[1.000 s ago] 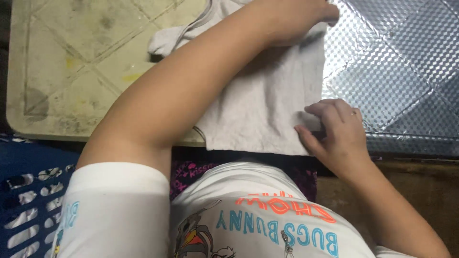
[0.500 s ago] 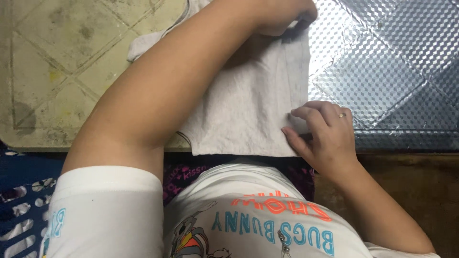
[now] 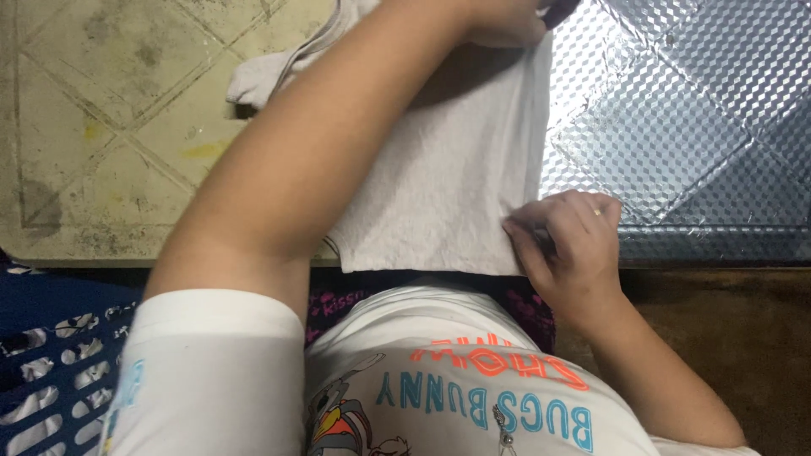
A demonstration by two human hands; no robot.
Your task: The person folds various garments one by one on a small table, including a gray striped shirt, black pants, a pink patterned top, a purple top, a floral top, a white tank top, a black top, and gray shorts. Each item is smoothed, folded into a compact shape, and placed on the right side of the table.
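Observation:
A light grey cloth garment lies flat across a worn yellowish tiled surface and a shiny silver embossed sheet. My left arm reaches across the cloth, and my left hand pinches its far right corner at the top of the view. My right hand, with a ring on one finger, grips the near right corner of the cloth at the surface's front edge. A strap or sleeve of the garment trails off to the upper left.
A blue plastic basket with slotted sides holding cloth sits at my lower left. A brown surface lies at the lower right, below the silver sheet. My white printed shirt fills the bottom middle.
Both hands have pulled the cloth's right edge straighter and tauter. My right hand has slid slightly down toward the near corner. The view has shifted a little.

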